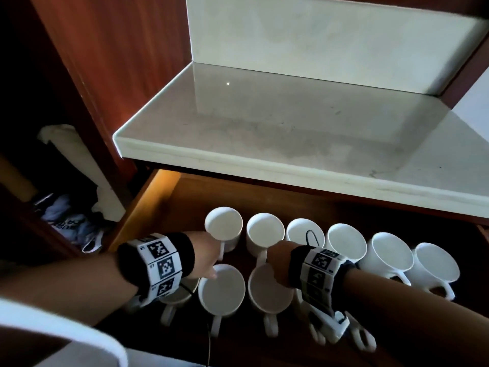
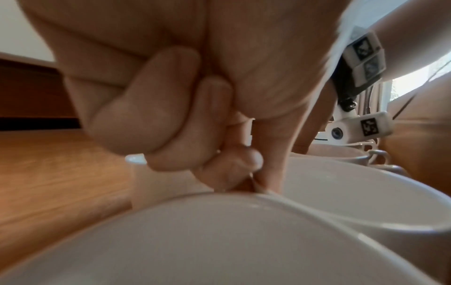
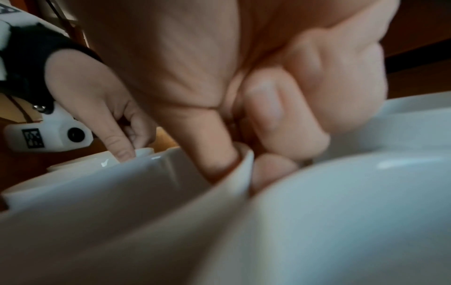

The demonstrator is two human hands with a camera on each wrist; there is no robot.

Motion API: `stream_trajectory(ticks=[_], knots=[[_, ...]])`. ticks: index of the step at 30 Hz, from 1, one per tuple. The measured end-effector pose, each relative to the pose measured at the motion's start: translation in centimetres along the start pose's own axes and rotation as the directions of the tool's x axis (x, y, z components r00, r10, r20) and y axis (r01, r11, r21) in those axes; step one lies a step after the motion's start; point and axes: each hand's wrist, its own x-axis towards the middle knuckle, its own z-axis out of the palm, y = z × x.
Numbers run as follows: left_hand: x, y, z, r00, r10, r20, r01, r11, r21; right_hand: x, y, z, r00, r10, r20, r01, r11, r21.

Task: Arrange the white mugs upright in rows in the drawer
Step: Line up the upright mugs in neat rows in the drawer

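Observation:
Upright white mugs stand in two rows in the open wooden drawer, handles toward me. My left hand reaches over the front-row mug to the back-left mug and pinches its handle. In the left wrist view the curled fingers hide that handle, and the mug's rim shows behind them. My right hand grips the handle of the second back-row mug. The right wrist view shows my thumb hooked inside that handle.
A pale stone countertop overhangs the drawer's back. More mugs fill the back row to the right. The drawer's far left floor is bare wood. A dark cupboard with cloth lies to the left.

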Motion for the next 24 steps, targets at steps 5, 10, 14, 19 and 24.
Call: stream_trajectory(ticks=[5, 10, 14, 19, 24], knots=[[1.1, 0.0, 0.1, 0.997, 0.079, -0.022, -0.076, 0.990, 0.119, 0.6, 0.7, 0.5, 0.999, -0.008, 0.045, 0.006, 0.999, 0.038], [1.5, 0.2, 0.1, 0.993, 0.117, -0.020, -0.111, 0.973, 0.201, 1.1, 0.9, 1.0, 0.996, 0.013, 0.094, -0.017, 0.999, 0.047], [1.8, 0.1, 0.6, 0.990, 0.129, -0.052, -0.116, 0.975, 0.191, 0.9, 0.8, 1.0, 0.996, 0.018, 0.084, -0.021, 0.999, 0.035], [1.8, -0.8, 1.1, 0.985, 0.159, -0.069, -0.149, 0.980, 0.135, -0.8, 0.3, -1.8, 0.996, 0.087, 0.024, -0.088, 0.995, 0.038], [0.0, -3.7, -0.1, 0.991, 0.068, -0.111, -0.070, 0.997, -0.015, -1.8, -2.5, -5.5, 0.990, 0.055, -0.129, -0.038, 0.991, 0.131]])
